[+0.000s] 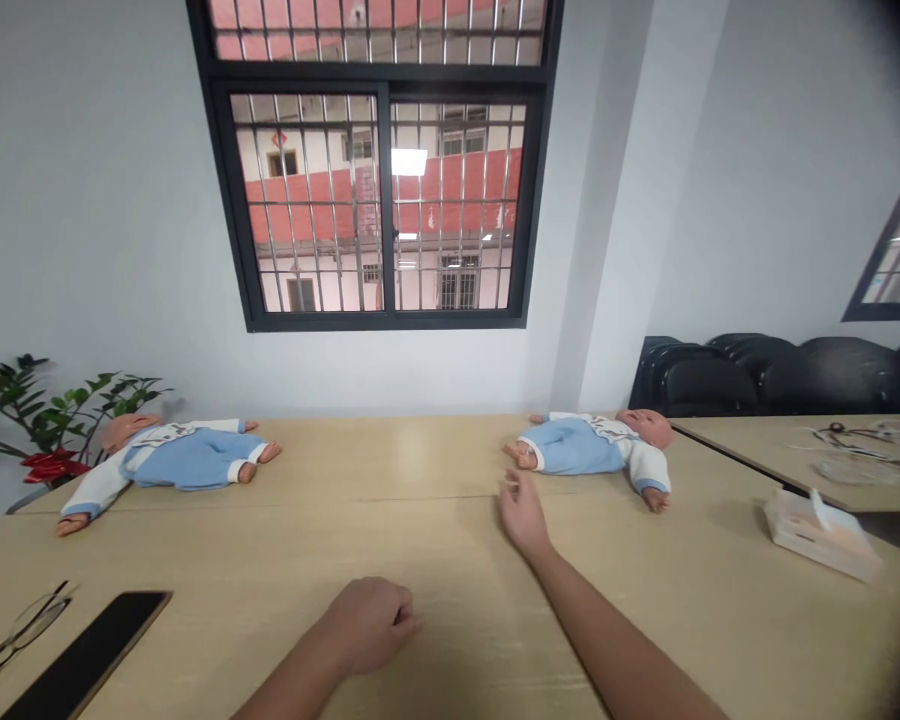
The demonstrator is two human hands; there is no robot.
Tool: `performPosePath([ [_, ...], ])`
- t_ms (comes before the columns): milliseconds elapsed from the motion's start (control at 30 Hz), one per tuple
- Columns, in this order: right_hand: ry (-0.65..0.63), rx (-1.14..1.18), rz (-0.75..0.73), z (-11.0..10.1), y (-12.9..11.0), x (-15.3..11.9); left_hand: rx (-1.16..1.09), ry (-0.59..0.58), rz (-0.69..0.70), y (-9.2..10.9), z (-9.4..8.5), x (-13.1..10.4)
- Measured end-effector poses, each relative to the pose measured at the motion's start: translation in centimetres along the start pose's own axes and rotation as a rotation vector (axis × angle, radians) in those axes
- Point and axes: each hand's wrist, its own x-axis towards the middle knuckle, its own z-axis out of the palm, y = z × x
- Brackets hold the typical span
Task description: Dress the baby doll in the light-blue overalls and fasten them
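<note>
Fingers point(523, 487) near cloth-clad, round-headed doll point(579, 447)

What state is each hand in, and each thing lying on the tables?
Left hand: curled into a fist
Right doll: dressed, on its back
Right hand: partly open, by that doll's feet, contact unclear
Left doll: dressed, on its back
Phone: flat, screen dark
Glasses: lying down, cut off by the picture's edge
Tissue box: tissue poking out
Cables: loosely heaped

Meeting or training room, seemingly: pale worktop point(307, 545), black chairs point(709, 385) crowded past far right corner, barred window point(386, 205).
</note>
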Motion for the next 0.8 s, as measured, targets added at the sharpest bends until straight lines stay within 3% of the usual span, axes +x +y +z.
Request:
performPosePath([
  [167, 0.186, -0.117, 0.156, -1.7, 2.6, 5.4, -0.004, 0.002, 0.006, -0.2, 0.2, 0.2],
  [367, 0.146, -0.210, 0.173, -0.6, 3.7, 9.1, -0.020, 0.027, 0.006, -0.5, 0.4, 0.3],
  [567, 0.050, -0.336, 0.176, 0.7, 4.7, 9.6, -0.013, 0.013, 0.006, -0.3, 0.2, 0.2],
  [800, -0.001, -0.437, 0.160, 0.6, 4.4, 9.0, -0.008, -0.026, -0.010, -0.2, -0.2, 0.2],
])
